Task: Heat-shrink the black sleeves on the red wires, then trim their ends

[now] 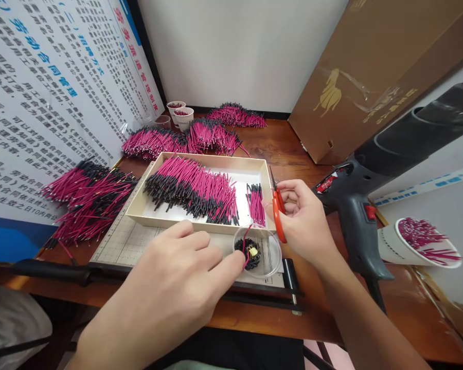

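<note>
Magenta short wire [246, 241] pinched in left hand [173, 277] fingers over clear round plastic cup [272, 254], near edge of desk | right hand [303, 221] grips orange-handled scissors [278, 210], blades up | steady wire before snipping, keep fingertips clear.

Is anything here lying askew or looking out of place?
The paper cup at the right lies tipped on its side, pink wires poking from its mouth, while the cups at the back stand upright. A heat gun lies beside it on the table. Otherwise the wires are in neat bundles.
</note>
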Demonstrator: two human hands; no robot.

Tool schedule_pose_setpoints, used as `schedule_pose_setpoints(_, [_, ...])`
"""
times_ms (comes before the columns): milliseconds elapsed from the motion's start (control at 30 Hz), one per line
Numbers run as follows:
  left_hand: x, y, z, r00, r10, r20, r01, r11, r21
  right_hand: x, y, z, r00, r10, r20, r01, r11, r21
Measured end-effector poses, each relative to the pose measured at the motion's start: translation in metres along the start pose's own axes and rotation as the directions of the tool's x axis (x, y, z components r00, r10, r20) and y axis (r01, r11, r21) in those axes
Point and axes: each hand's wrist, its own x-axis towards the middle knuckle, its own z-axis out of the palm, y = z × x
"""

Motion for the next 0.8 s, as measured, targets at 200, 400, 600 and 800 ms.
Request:
schedule_pose_setpoints(200, [-0.009,-0.001,-0.003,0.995,-0.086,0.051,0.093,0.984,-0.153,-0.002,-0.002,-0.006,0.998,-0.034,-0.045,0.036,0.998,0.045])
schedule_pose_setpoints(400, [-0.018,0.006,0.002,0.930,-0.365,-0.043,0.277,0.775,-0.568,-0.019,-0.022,-0.028,0.978,-0.201,-0.061,0.203,0.979,0.027])
schedule_pose_setpoints(600, [-0.009,0.019,0.021,0.904,-0.426,-0.018,0.303,0.672,-0.676,-0.033,-0.028,-0.045,0.893,-0.438,0.106,0.448,0.889,-0.101])
schedule_pose_setpoints(800, [-0.005,0.017,0.024,0.835,-0.543,-0.089,0.320,0.610,-0.725,-0.033,-0.034,-0.056,0.789,-0.533,0.305,0.590,0.797,-0.133])
